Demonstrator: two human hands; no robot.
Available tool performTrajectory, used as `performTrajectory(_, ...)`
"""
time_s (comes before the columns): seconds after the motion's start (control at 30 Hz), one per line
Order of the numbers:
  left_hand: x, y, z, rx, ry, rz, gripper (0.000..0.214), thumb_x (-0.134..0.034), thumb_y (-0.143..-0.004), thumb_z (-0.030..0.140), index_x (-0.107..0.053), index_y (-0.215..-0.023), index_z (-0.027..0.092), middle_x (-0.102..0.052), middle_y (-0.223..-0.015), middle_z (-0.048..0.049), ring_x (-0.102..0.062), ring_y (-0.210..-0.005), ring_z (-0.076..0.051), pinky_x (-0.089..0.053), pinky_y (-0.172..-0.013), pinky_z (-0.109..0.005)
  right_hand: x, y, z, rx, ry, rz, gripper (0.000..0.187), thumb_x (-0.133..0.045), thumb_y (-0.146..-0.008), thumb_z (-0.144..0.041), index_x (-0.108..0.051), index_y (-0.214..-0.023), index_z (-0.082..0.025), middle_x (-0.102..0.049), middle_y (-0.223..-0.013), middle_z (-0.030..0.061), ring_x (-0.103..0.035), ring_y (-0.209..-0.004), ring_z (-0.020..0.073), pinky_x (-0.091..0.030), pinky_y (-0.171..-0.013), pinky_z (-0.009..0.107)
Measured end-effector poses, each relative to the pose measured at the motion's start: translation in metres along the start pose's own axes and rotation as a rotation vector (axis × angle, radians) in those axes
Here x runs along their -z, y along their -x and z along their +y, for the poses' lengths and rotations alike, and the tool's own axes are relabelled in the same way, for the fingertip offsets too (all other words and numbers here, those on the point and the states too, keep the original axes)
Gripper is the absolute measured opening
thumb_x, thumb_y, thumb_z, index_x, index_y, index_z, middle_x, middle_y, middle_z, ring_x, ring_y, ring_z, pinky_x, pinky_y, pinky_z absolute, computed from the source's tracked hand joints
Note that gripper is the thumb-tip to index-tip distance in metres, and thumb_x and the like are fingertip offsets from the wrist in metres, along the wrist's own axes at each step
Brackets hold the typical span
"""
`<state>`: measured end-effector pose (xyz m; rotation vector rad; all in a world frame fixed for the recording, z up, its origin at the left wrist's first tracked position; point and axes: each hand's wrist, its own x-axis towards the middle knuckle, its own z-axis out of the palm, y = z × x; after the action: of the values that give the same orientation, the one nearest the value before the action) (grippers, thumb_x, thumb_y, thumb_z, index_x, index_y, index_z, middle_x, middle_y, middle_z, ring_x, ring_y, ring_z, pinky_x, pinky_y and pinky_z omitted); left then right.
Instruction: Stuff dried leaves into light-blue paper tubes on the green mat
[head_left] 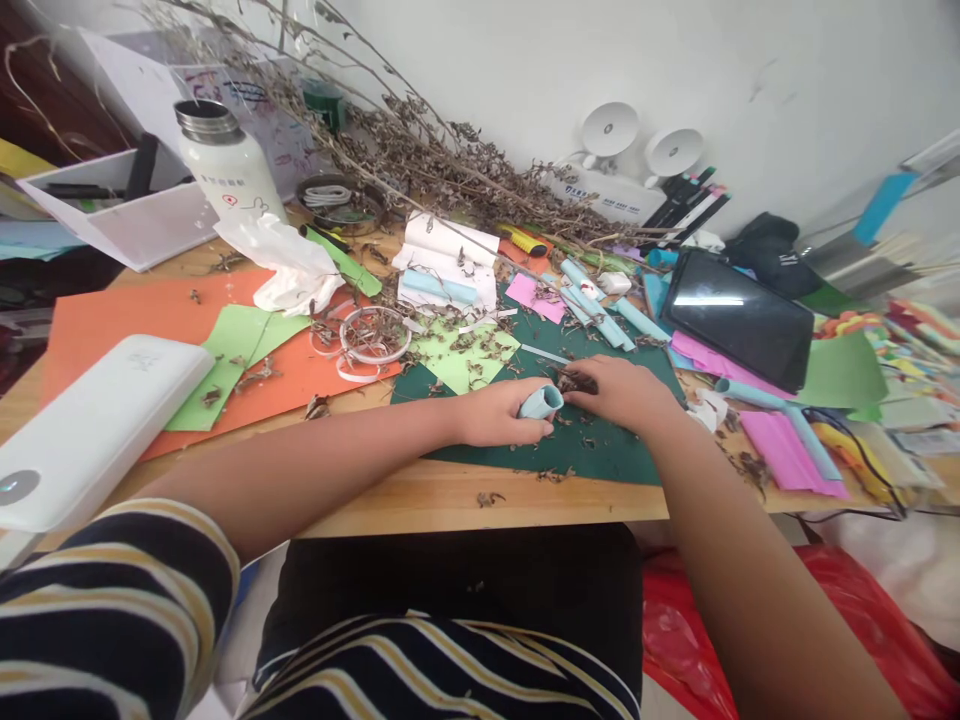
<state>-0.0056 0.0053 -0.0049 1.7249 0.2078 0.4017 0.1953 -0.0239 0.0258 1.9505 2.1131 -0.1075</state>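
The left grip [501, 413] is wrapped around a blue paper tube [538, 404]; just beside it, dried leaves [577, 382] show at the right grip [619, 388], whether clamped or loose cannot be told.

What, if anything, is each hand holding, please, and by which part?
The left hand grips a blue paper tube around its body, one open end showing. The right hand is at dried leaves; its grip is unclear.

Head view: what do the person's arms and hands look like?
The left hand and right hand are bare, no gloves visible. A dark navy fabric sleeve with white and mustard stripes stops near the left forearm; the right forearm is bare, no sleeve in view.
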Motion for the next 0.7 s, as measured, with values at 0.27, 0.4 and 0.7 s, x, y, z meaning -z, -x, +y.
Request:
performTrajectory(0.27, 0.001, -0.001, 0.003, -0.016, 0.009, -0.009, 0.010, -0.047, -0.069, 0.016, -0.037, -0.070, 0.017, -0.040, -0.055, 0.0068, -0.042, -0.047, -0.005, -0.035, -0.046, -0.018, -0.001, -0.004, -0.006, -0.054, -0.127, 0.011, 0.053, -0.027, -0.074, -0.061, -0.056, -0.099, -0.024, -0.059, -0.099, 0.0066, -0.054, -0.088, 0.0223, -0.041, -0.065, 0.031)
performTrajectory(0.4, 0.001, -0.001, 0.003, 0.001, 0.004, -0.012, 0.010, -0.047, -0.069, 0.016, -0.037, -0.070, 0.016, -0.041, -0.055, 0.0066, -0.042, -0.048, -0.005, -0.034, -0.047, -0.018, -0.003, -0.005, -0.013, -0.101, -0.137, 0.060, 0.044, -0.034, -0.074, -0.055, -0.058, -0.093, -0.023, -0.060, -0.096, 0.0073, -0.055, -0.085, 0.0231, -0.040, -0.063, 0.031)
performTrajectory(0.7, 0.000, -0.002, -0.001, -0.017, 0.040, -0.006, 0.011, -0.048, -0.069, 0.015, -0.037, -0.071, 0.016, -0.040, -0.056, 0.0069, -0.042, -0.048, -0.005, -0.035, -0.046, -0.017, -0.014, -0.006, -0.017, -0.110, -0.242, 0.177, 0.023, -0.046, -0.072, -0.030, -0.060, -0.088, -0.022, -0.063, -0.089, 0.0054, -0.056, -0.080, 0.0199, -0.041, -0.066, 0.029)
